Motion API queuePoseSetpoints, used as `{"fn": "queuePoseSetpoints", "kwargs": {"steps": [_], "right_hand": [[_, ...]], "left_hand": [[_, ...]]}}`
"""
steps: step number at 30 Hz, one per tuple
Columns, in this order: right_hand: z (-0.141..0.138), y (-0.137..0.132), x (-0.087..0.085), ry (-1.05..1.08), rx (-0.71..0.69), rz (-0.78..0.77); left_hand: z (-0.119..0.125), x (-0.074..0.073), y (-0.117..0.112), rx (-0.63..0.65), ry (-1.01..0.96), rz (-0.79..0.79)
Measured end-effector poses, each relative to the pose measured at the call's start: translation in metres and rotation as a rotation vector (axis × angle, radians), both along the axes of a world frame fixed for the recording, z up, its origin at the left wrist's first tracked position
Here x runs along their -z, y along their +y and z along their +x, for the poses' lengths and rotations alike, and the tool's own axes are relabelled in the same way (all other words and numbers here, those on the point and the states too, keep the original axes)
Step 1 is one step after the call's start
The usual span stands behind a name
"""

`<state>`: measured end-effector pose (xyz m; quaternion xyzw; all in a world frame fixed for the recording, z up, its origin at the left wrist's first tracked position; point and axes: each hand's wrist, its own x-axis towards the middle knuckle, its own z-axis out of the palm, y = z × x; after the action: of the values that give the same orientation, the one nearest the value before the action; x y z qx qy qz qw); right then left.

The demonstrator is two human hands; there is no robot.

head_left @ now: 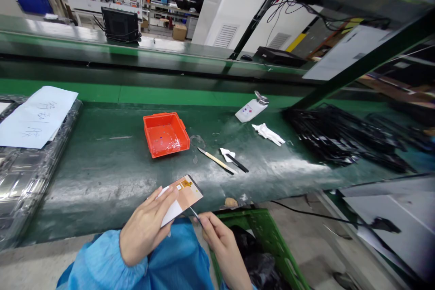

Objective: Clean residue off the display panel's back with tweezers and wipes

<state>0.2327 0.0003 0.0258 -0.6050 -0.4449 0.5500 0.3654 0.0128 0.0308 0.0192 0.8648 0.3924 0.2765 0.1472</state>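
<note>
My left hand (147, 219) grips a flat phone screen (186, 195), its thumb beneath and its fingers across the top. The side facing up is white and copper-coloured, with an orange flex cable. In my right hand (217, 231), a thin pointed tool (194, 212) is pinched between thumb and fingers. Its tip meets the screen's lower right edge; my fingers hide the handle. On the bench beyond the screen lie a craft knife (216, 160) with a pale handle and a black-handled tool (237, 162), whose end rests on a small white wipe (227, 154).
A red bin (166, 154) holds small scraps. Behind the tools are a white dispenser bottle (251, 110) and a crumpled wipe (268, 134). Clear trays (25, 190) under paper stand left; black frames (322, 136) are piled right. Below the bench edge is a green crate (280, 240).
</note>
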Motion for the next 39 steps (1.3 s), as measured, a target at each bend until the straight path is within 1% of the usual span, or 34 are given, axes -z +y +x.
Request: {"fn": "queuePoseSetpoints", "kwargs": {"steps": [3,9,14,16,19,23,28,34,39], "right_hand": [[0.001,0.001,0.000,0.017,-0.012,0.018],[0.006,0.003,0.006,-0.060,-0.032,-0.008],[-0.001,0.002,-0.002,-0.037,-0.003,0.049],[-0.001,0.002,-0.004,-0.030,-0.013,0.065],[0.001,0.002,-0.002,-0.071,-0.033,0.065],[0.000,0.002,0.001,-0.100,-0.020,0.063],[-0.003,0.003,-0.002,-0.100,-0.009,0.089],[0.000,0.003,-0.003,-0.179,-0.057,0.084],[-0.003,0.003,-0.005,-0.122,-0.068,0.067]], "left_hand": [[-0.001,-0.001,0.000,0.001,-0.005,-0.007],[0.000,-0.002,-0.001,-0.006,-0.012,0.013],[0.000,-0.003,0.000,-0.014,-0.015,0.014],[0.000,-0.002,0.000,-0.013,-0.018,0.014],[-0.001,0.000,0.001,-0.013,-0.020,0.008],[-0.001,0.000,0.001,-0.006,-0.024,-0.004],[-0.001,-0.002,0.001,-0.012,-0.041,-0.011],[-0.001,-0.002,0.001,-0.019,-0.041,0.016],[0.000,-0.001,0.000,-0.020,-0.032,0.013]]}}
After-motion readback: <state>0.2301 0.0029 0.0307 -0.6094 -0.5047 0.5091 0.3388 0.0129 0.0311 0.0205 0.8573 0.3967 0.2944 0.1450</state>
